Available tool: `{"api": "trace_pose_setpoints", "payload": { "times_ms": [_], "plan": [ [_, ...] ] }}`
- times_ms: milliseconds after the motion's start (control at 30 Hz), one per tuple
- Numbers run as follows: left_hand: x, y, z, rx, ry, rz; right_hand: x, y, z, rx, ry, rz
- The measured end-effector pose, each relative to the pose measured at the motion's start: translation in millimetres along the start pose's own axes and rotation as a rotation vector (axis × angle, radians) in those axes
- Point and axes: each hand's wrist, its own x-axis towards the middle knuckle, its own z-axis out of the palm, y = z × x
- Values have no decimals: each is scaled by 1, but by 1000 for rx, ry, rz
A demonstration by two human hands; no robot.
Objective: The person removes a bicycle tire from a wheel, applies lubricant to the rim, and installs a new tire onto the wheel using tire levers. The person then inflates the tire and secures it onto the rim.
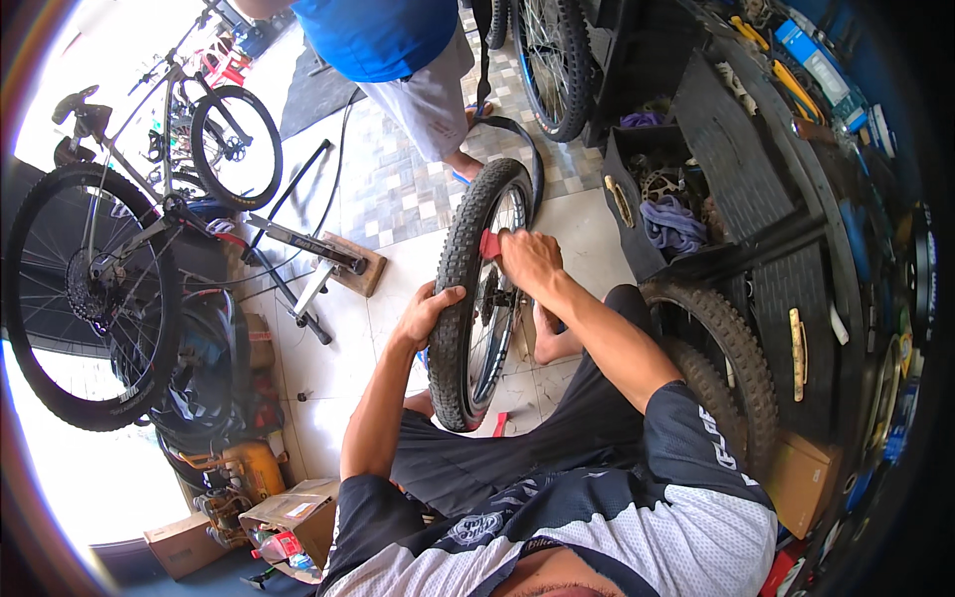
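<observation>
A bicycle wheel with a knobby black tyre stands upright on the floor between my legs. My left hand grips the tyre from its left side, the thumb lying across the tread. At the upper right part of the rim, my right hand is closed around a red tyre lever, which sits against the tyre's edge. Whether its tip is under the bead I cannot tell. Below the wheel's right side, a second red tyre lever lies on the floor.
A bicycle stands at the left beside a repair stand. Another person in a blue shirt stands ahead. To the right are a pulled-out drawer with rags, and loose tyres. Cardboard boxes sit lower left.
</observation>
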Motion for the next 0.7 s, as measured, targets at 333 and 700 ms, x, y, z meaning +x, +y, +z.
{"api": "trace_pose_setpoints", "payload": {
  "times_ms": [333,700],
  "plan": [
    [-17,-18,4,161,38,-21,48,64,6,150,-46,273],
    [-17,-24,6,249,26,-86,80,109,43,311,-98,518]
  ]
}}
